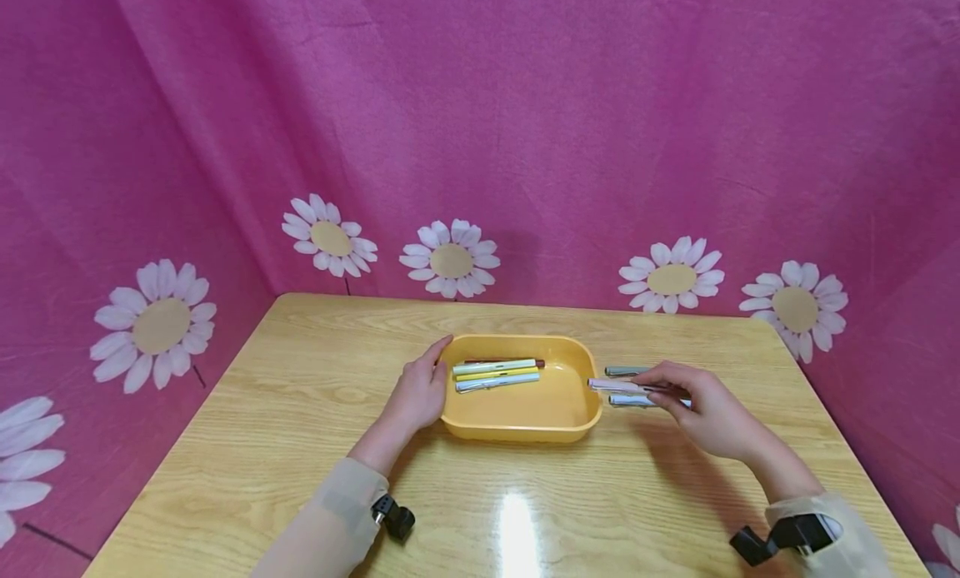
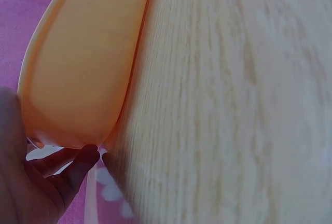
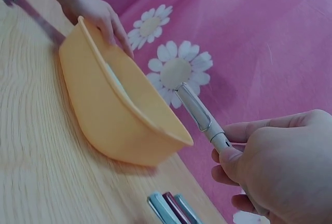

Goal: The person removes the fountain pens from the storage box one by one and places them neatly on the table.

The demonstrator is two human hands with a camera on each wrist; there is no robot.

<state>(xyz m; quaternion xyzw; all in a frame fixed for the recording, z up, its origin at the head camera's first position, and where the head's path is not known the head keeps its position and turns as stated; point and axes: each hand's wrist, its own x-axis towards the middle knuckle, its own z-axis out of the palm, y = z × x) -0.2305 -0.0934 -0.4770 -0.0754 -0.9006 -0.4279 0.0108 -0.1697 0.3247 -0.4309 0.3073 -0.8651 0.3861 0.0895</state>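
Observation:
An orange-yellow plastic tray (image 1: 517,434) sits on the table, with several pens (image 1: 498,376) in its left half: dark red, pale green, yellow and light blue. My left hand (image 1: 420,391) holds the tray's left end, fingers against its outer wall in the left wrist view. To the right of the tray, my right hand (image 1: 705,407) pinches a pale pink clip pen (image 3: 199,112) between thumb and fingers. Its capped end points at the tray's right rim, raised above the table. Below it lie a light blue pen (image 3: 163,208), a dark red pen (image 3: 175,207) and a grey-green pen (image 1: 624,371).
The wooden table (image 1: 315,445) has a pink cloth (image 1: 525,128) with white daisies hanging along its back and sides. A small black device (image 1: 393,515) is strapped on the left sleeve, and another device (image 1: 780,538) on the right.

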